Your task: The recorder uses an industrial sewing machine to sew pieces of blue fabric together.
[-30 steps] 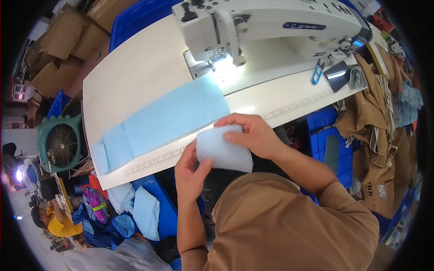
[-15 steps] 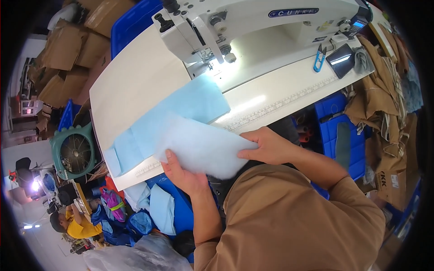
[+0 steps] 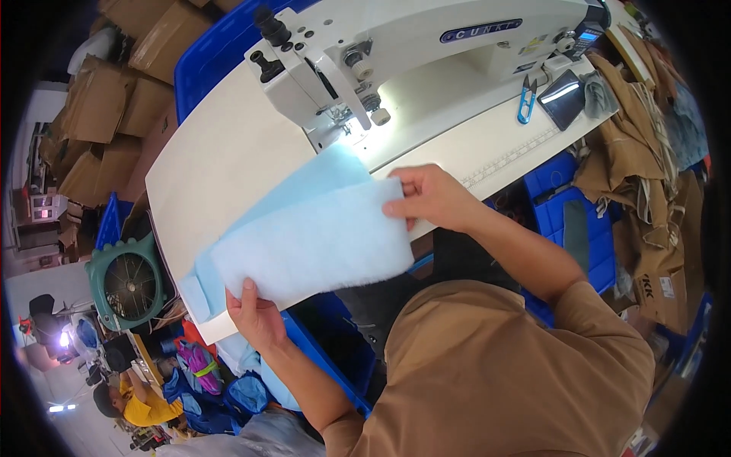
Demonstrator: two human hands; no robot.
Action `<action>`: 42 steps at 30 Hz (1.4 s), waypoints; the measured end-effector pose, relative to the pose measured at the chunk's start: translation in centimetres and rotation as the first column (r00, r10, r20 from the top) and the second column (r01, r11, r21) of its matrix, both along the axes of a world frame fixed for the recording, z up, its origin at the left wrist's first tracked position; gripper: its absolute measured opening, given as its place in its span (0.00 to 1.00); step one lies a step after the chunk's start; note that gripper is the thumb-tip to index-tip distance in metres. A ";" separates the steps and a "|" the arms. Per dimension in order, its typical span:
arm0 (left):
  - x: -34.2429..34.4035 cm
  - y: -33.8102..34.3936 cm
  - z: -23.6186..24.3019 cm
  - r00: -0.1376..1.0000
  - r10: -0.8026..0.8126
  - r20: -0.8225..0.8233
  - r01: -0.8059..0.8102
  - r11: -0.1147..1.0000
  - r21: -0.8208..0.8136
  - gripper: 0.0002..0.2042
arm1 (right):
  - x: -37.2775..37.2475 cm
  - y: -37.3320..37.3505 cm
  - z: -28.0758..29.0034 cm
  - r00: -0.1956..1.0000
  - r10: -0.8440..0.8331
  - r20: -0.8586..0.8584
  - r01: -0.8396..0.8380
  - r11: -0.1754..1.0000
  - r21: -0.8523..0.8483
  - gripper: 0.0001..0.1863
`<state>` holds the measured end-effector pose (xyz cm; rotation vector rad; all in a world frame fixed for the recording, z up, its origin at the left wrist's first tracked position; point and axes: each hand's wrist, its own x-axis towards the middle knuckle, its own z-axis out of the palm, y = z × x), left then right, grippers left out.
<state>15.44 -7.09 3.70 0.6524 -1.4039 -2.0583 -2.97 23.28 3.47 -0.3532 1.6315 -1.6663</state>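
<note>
A white, fluffy padding sheet (image 3: 316, 242) is stretched between my hands over the table's near edge. My left hand (image 3: 257, 314) pinches its lower left corner, thumb on top. At the upper right corner my right hand (image 3: 428, 199) grips the sheet between thumb and fingers. Beneath and beyond it lies a light blue fabric piece (image 3: 324, 169), partly covered, its far end close to the lit needle area of the white sewing machine (image 3: 335, 114). A folded end of the blue piece shows at the left.
Blue-handled thread snips (image 3: 526, 100) and a dark phone (image 3: 561, 99) lie at the right of the table (image 3: 205, 152). A ruler strip (image 3: 510, 158) runs along its near edge. A green fan (image 3: 127, 283) stands left; a blue bin (image 3: 335, 373) sits below. A person in yellow is farther off.
The padding sheet has swung left and lies flatter over the blue fabric. My left hand moved left and down, my right hand up. The blue fabric has mostly stayed put.
</note>
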 end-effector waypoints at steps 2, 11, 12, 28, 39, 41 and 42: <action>-0.9 -0.3 0.0 1.000 0.007 0.018 -0.007 0.999 -0.036 0.23 | -1.6 -1.5 -1.1 0.991 -0.136 -0.006 0.135 0.989 -0.065 0.15; -2.9 -3.1 -1.0 0.949 0.114 0.292 0.031 0.893 -0.449 0.23 | -2.1 -5.0 -0.1 0.944 -0.138 -0.298 0.187 0.972 0.140 0.23; -2.6 -2.9 -1.0 0.932 0.158 0.326 0.023 0.872 -0.488 0.23 | -1.4 -4.6 -0.2 0.901 -0.137 -0.411 0.200 0.973 0.116 0.21; -2.4 -6.2 -2.7 0.952 -0.008 0.307 0.126 0.922 -0.366 0.24 | 0.2 -3.7 -2.9 0.716 -0.036 -0.697 0.137 0.987 0.089 0.09; -3.1 -4.1 -2.1 0.937 -0.013 0.350 0.145 0.925 -0.352 0.06 | 1.8 -1.5 -1.9 0.725 -0.005 -0.689 0.164 0.972 0.166 0.11; -3.0 -4.4 -2.5 0.931 0.022 0.364 0.144 0.895 -0.422 0.05 | 1.7 -1.4 -1.8 0.733 0.025 -0.680 0.178 0.958 0.227 0.12; -3.3 -4.2 -2.4 0.925 0.054 0.375 0.147 0.861 -0.486 0.05 | 1.6 -1.4 -2.1 0.732 0.000 -0.681 0.191 0.960 0.205 0.12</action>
